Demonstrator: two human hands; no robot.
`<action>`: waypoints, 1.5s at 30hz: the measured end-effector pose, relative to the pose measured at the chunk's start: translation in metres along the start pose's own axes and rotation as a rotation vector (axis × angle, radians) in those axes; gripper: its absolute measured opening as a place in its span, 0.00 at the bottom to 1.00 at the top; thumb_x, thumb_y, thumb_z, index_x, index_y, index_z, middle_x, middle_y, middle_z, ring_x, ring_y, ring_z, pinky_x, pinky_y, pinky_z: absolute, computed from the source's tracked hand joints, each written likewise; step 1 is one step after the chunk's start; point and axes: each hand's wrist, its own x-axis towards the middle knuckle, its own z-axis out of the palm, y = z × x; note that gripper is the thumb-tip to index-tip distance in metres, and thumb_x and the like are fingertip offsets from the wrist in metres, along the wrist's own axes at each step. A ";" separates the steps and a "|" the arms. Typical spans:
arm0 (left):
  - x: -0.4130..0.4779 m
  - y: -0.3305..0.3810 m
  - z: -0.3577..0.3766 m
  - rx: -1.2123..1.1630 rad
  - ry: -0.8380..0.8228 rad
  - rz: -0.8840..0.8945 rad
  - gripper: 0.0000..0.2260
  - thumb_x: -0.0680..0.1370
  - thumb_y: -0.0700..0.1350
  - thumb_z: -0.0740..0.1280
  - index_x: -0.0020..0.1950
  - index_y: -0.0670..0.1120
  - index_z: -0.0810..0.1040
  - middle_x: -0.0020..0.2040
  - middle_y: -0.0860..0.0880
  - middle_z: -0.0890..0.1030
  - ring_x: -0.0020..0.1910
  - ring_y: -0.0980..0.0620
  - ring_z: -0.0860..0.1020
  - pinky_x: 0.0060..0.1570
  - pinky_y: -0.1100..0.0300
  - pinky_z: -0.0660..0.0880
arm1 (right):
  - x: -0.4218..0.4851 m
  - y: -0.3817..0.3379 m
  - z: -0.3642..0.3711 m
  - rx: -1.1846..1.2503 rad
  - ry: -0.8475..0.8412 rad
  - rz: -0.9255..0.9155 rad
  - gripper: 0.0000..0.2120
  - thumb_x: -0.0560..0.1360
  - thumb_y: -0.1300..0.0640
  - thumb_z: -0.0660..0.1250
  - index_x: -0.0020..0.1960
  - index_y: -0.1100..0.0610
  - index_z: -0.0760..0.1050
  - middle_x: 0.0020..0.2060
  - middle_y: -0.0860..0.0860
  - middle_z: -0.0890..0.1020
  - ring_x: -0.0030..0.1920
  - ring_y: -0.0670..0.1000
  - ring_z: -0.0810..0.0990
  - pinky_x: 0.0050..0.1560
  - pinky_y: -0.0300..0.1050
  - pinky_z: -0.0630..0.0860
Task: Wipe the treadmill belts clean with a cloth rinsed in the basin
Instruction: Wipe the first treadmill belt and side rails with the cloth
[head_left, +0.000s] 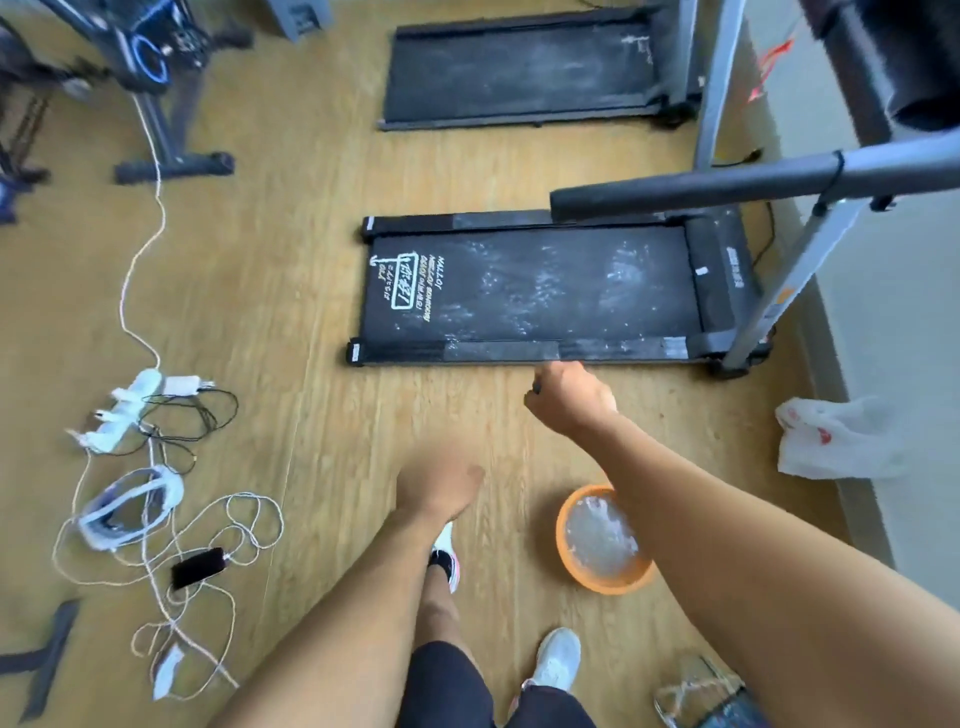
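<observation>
Bare floor (322, 322) runs right up to the near treadmill (545, 291). Its handrail (675, 189) overhangs the far edge, basin (613, 584) sits nearby, cables (123, 312) sprawl left.

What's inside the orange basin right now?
The basin holds sudsy water; nothing else shows in it. The white suds hide anything below the surface, and the right forearm covers the basin's upper right rim.

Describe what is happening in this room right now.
A person stands before the near treadmill, whose belt is streaked white. Their right hand, curled, reaches toward its near edge; no cloth is clearly visible. The left hand is blurred. An orange basin of water sits near their white shoe.
</observation>
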 end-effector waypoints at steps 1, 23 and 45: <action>0.000 -0.014 -0.005 -0.023 -0.007 -0.022 0.10 0.79 0.53 0.64 0.54 0.48 0.78 0.54 0.47 0.84 0.52 0.42 0.82 0.53 0.53 0.79 | 0.015 -0.026 -0.016 -0.004 0.019 -0.030 0.10 0.77 0.56 0.63 0.55 0.58 0.79 0.51 0.58 0.82 0.51 0.62 0.82 0.46 0.47 0.73; 0.487 0.074 -0.412 0.074 0.113 0.288 0.06 0.77 0.51 0.66 0.50 0.49 0.79 0.51 0.47 0.82 0.48 0.42 0.79 0.49 0.54 0.75 | 0.384 -0.199 -0.167 0.123 -0.058 0.307 0.09 0.77 0.57 0.62 0.55 0.56 0.78 0.48 0.52 0.80 0.46 0.59 0.79 0.45 0.46 0.74; 0.755 0.376 -0.390 0.643 -0.416 0.821 0.10 0.78 0.49 0.64 0.54 0.46 0.79 0.56 0.45 0.81 0.56 0.41 0.81 0.55 0.51 0.78 | 0.641 0.076 -0.406 0.491 0.263 0.947 0.09 0.77 0.54 0.64 0.51 0.59 0.77 0.44 0.57 0.79 0.44 0.60 0.78 0.41 0.47 0.71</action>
